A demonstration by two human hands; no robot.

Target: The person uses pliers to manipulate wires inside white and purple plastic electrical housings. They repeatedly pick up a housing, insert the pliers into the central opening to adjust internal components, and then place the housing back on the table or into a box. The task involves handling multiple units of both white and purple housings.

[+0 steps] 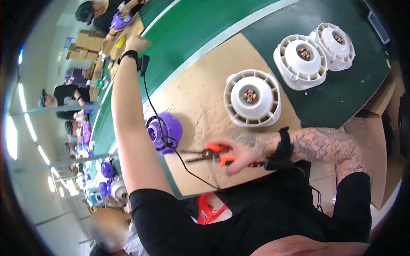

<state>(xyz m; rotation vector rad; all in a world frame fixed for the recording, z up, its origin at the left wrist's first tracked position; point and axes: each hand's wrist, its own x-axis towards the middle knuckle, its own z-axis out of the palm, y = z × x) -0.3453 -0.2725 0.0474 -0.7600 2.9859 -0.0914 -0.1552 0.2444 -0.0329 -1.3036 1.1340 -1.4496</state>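
My right hand (pixel 241 149) is wrapped round a pair of pliers (pixel 208 154) with orange-red handles, held low over a brown board (pixel 209 81). The jaws stand apart and point left. Just beyond their tips, a purple plastic housing (pixel 171 130) lies at the board's left edge, partly behind a black cable. Above my right hand, a white round motor housing (pixel 252 98) with copper windings in its centre rests on the board. My left arm reaches far across the green belt, and my left hand (pixel 136 44) is near its far side; its fingers are mostly hidden.
Two more white housings (pixel 302 59) stand touching on the dark green table at the right. A green conveyor belt (pixel 188 34) runs behind the board. Beyond it, a co-worker handles a purple housing (pixel 121 20). Cardboard boxes (pixel 376 145) stand at the right. Cables hang from my wrists.
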